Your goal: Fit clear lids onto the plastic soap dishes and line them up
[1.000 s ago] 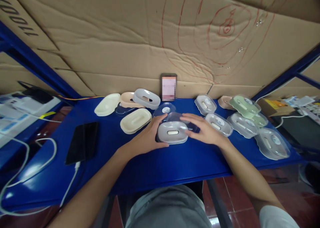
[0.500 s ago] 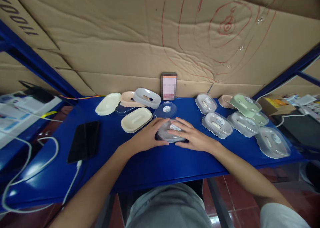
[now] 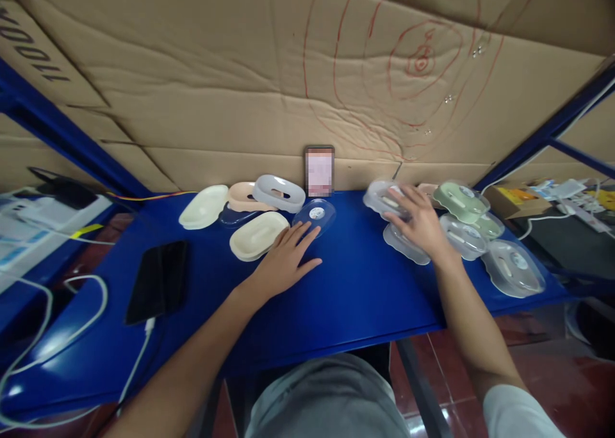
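Our left hand (image 3: 291, 255) splays empty; our right hand (image 3: 417, 223), grip unclear, could skew that grey oval plastic box (image 3: 378, 197) by brushing it.

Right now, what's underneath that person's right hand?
In this view, the right hand overlaps the farther grey soap dish and the nearer grey soap dish. It hides the farther one's right end and part of the nearer one's far side; contact is unclear.
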`<state>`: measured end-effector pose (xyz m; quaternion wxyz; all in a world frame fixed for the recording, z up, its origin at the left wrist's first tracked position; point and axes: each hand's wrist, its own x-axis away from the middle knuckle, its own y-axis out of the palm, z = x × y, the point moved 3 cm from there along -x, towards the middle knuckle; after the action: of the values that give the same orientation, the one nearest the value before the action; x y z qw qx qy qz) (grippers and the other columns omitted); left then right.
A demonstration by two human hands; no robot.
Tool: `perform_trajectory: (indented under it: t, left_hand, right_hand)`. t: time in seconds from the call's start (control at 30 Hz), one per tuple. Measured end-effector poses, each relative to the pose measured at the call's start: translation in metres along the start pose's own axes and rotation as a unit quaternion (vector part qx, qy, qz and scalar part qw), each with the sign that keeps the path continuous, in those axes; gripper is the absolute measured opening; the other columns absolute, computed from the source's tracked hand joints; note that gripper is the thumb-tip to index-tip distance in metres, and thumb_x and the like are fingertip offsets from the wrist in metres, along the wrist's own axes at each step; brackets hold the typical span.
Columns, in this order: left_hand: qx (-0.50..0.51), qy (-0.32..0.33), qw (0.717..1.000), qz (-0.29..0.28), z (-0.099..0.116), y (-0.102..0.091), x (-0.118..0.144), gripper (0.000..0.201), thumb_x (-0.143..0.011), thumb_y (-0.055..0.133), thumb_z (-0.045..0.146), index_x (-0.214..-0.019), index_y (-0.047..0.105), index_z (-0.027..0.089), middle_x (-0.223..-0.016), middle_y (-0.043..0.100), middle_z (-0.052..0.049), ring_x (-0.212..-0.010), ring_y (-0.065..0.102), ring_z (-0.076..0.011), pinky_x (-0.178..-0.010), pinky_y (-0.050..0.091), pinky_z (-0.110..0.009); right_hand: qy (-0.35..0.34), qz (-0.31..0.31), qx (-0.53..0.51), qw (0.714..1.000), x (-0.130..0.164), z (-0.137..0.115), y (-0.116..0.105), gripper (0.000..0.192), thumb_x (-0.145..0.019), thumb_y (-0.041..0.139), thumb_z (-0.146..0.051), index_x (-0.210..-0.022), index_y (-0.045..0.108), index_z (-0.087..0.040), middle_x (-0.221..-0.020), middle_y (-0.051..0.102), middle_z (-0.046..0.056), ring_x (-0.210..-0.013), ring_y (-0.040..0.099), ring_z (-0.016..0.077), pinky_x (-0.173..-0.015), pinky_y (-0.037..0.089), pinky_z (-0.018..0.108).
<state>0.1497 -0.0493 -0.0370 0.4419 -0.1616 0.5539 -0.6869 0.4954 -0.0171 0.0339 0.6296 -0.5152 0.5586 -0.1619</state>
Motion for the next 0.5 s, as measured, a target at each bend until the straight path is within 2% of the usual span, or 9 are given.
perform_trajectory:
  t: [0.1, 0.2, 0.37, 0.5]
  left_hand:
    - [-0.020, 0.003, 1.000, 0.001, -0.001, 0.000, 0.001, 0.059, -0.109, 0.054, 0.045, -0.161, 0.045, 0.020, -0.165, 0.049, -0.019, -0.154, 0.044, -0.0378, -0.127, 0.034, -0.063]
    - [-0.026, 0.011, 1.000, 0.007, 0.002, -0.002, 0.000, 0.054, -0.109, 0.053, 0.042, -0.158, 0.049, 0.020, -0.159, 0.053, -0.018, -0.149, 0.048, -0.0369, -0.123, 0.040, -0.061]
    - [-0.033, 0.013, 0.999, 0.010, 0.005, -0.005, 0.000, 0.049, -0.106, 0.058, 0.037, -0.152, 0.053, 0.020, -0.154, 0.055, -0.017, -0.144, 0.052, -0.0372, -0.118, 0.045, -0.059]
    - [-0.010, 0.021, 1.000, 0.009, 0.005, -0.011, -0.001, 0.036, -0.099, 0.071, 0.038, -0.130, 0.065, 0.021, -0.135, 0.064, -0.013, -0.127, 0.061, -0.0340, -0.111, 0.050, -0.055]
  right_hand:
    - [0.088, 0.031, 0.053, 0.994, 0.002, 0.044, 0.000, 0.061, -0.104, 0.061, -0.051, -0.150, 0.064, -0.012, -0.150, 0.063, 0.024, -0.144, 0.056, 0.0383, -0.122, 0.043, 0.061]
    - [0.184, 0.051, 0.052, 0.980, 0.006, 0.074, 0.004, 0.064, -0.103, 0.058, -0.053, -0.150, 0.062, -0.010, -0.145, 0.067, 0.024, -0.136, 0.063, 0.0380, -0.117, 0.047, 0.058]
    - [0.291, 0.007, 0.039, 0.956, 0.009, 0.097, 0.016, 0.070, -0.101, 0.053, -0.059, -0.154, 0.058, -0.014, -0.145, 0.068, 0.021, -0.133, 0.065, 0.0404, -0.112, 0.050, 0.056]
    - [0.304, -0.030, 0.053, 0.951, 0.008, 0.100, 0.023, 0.072, -0.100, 0.051, -0.062, -0.157, 0.055, -0.017, -0.147, 0.067, 0.019, -0.133, 0.065, 0.0413, -0.111, 0.051, 0.056]
